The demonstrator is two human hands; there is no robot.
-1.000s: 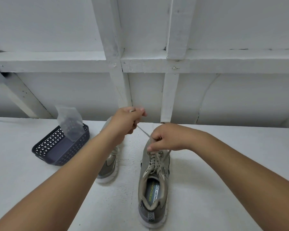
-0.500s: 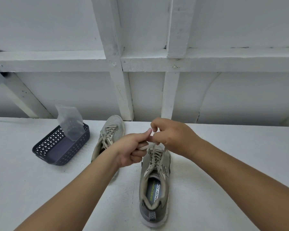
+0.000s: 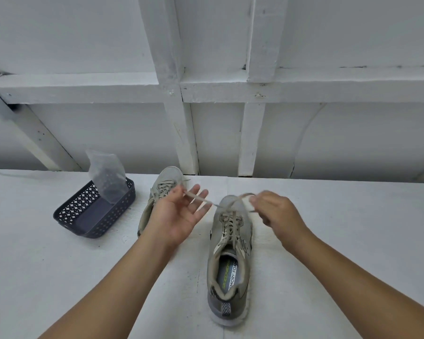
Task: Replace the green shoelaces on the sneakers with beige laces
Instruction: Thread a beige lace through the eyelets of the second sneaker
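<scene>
A grey-beige sneaker point(image 3: 240, 287) stands on the white table point(image 3: 353, 241) with its toe pointing away, threaded with a beige lace point(image 3: 230, 223). My right hand point(image 3: 277, 212) hovers over its toe with the fingers curled and pinches a loop of that lace. My left hand point(image 3: 179, 214) is left of the toe, palm up with fingers spread; one lace end lies loosely across them. A second sneaker point(image 3: 168, 178), also with a beige lace, sits behind my left hand and is partly hidden by it.
A dark blue perforated basket point(image 3: 71, 209) stands on the table to the left, with a clear plastic bag point(image 3: 105, 174) upright in its far end. White wall beams rise directly behind the table's far edge.
My hands were together over the toe, both gripping the lace. They have drawn apart; my left hand has uncurled to palm up, while my right hand has moved right with a lace loop.
</scene>
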